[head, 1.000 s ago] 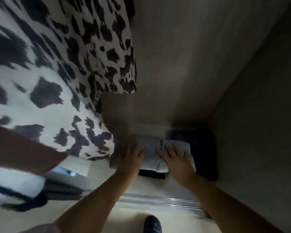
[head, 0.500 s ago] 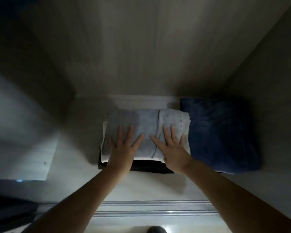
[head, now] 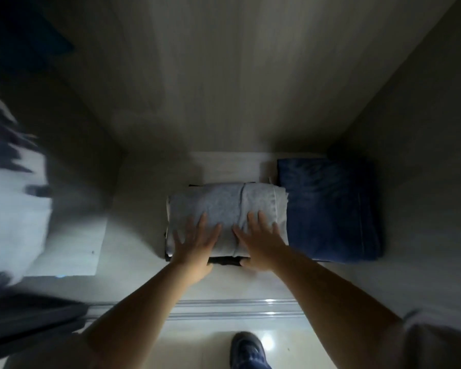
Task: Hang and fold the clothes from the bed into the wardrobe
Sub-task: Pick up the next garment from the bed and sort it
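A folded light grey garment (head: 224, 206) lies on top of a dark folded garment (head: 225, 260) on the wardrobe floor (head: 136, 235). My left hand (head: 196, 242) rests flat on the grey garment's near left part, fingers spread. My right hand (head: 261, 242) lies flat on its near right part, fingers straight. A folded dark blue garment (head: 328, 209) sits just to the right, touching the grey one.
A black-and-white patterned garment (head: 8, 182) hangs blurred at the left edge. The wardrobe's back wall (head: 224, 75) and right wall (head: 423, 155) enclose the space. A metal sliding track (head: 232, 307) runs along the front, and a shoe (head: 246, 351) stands on the tiled floor.
The view dropped past the hanging patterned garment, which now sits at the left edge. Both hands stayed flat on the grey garment, sliding slightly toward its near edge.
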A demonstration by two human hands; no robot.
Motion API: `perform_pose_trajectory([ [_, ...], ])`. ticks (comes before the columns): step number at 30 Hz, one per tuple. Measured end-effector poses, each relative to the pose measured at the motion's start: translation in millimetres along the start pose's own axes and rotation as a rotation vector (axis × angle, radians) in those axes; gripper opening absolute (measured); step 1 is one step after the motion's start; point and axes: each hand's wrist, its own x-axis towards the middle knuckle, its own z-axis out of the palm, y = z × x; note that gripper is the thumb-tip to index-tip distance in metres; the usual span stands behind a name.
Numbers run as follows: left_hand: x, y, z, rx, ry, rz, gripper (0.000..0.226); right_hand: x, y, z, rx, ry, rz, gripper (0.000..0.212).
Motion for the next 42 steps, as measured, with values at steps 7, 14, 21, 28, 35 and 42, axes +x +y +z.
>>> perform_pose_trajectory([
  [7, -58.0, 46.2, -127.5, -0.059, 0.008, -0.014, 0.067, -104.8, 7.3, -88.5, 0.21, 0.029, 0.151, 0.038],
  [14, -130.7, 82.6, -266.8, -0.211, 0.012, -0.018, 0.034, -250.1, 6.4, -162.3, 0.257, 0.179, 0.272, 0.043],
  [21, -260.8, 106.5, -376.4, -0.293, 0.189, 0.084, 0.025, -410.0, -16.9, -205.9, 0.377, 0.354, 0.411, 0.047],
  [28, -357.0, 216.3, -415.3, -0.189, 0.072, 0.384, 0.022, -588.0, -14.3, -160.0, 0.426, 0.399, 0.618, 0.051],
  [35, -436.2, 417.5, -439.9, -0.112, 0.101, 0.693, 0.025, -785.8, 37.4, -73.8, 0.552, 0.466, 0.976, 0.051],
  [42, -529.2, 647.1, -429.5, -0.017, 0.127, 0.948, 0.026, -993.4, 79.7, 65.2, 0.584, 0.386, 1.254, 0.046],
])
